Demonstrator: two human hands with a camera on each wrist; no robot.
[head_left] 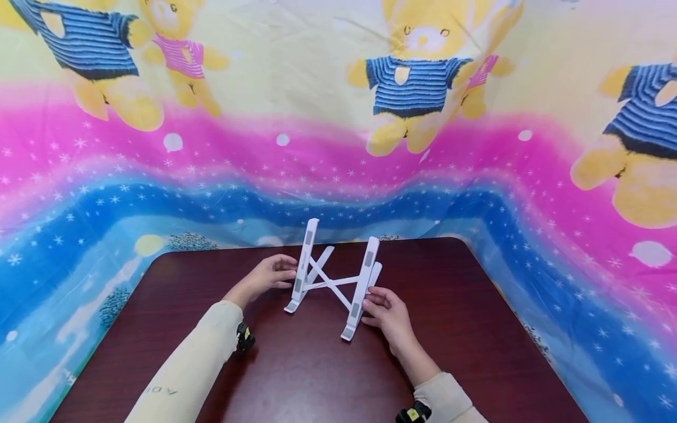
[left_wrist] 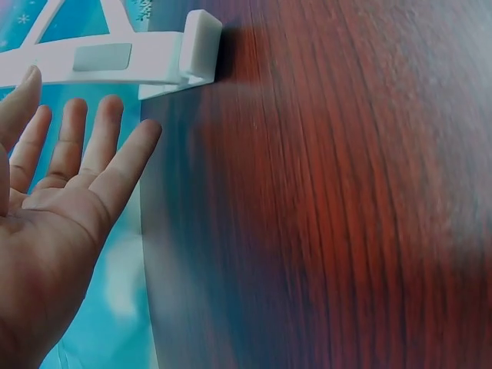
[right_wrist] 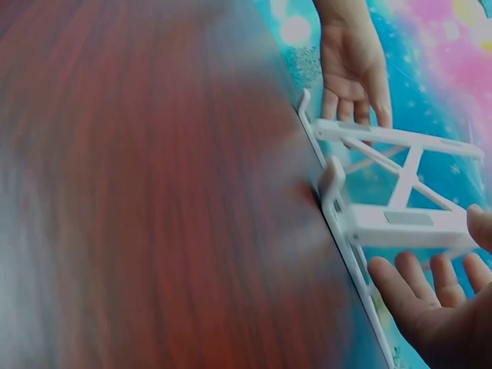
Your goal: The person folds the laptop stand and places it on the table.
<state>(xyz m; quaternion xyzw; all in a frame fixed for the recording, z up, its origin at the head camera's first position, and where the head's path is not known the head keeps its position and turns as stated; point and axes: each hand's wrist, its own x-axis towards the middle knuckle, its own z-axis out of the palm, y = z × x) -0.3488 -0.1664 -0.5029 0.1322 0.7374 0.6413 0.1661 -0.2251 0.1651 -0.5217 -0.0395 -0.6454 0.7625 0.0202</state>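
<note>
A white folding laptop stand (head_left: 362, 288) stands opened out on the dark table, its two sloping side arms joined by crossed bars. Grey pads line the arms, and small lips turn up at their near ends. My left hand (head_left: 264, 276) is beside the left arm; in the left wrist view, its fingers (left_wrist: 102, 146) are spread and relaxed, just short of the stand (left_wrist: 157, 55). At the other side, my right hand (head_left: 390, 320) has its fingertips right at the right arm. The right wrist view shows this hand (right_wrist: 442, 315) with loose fingers around the stand's arm (right_wrist: 369, 221), without a grip.
The reddish-brown wooden table (head_left: 312, 376) has rounded far corners. Behind it and along its sides hangs a cloth (head_left: 296, 158) printed with teddy bears and snowflakes. Black wrist cameras (head_left: 245, 338) sit at both cream sleeves (head_left: 193, 358).
</note>
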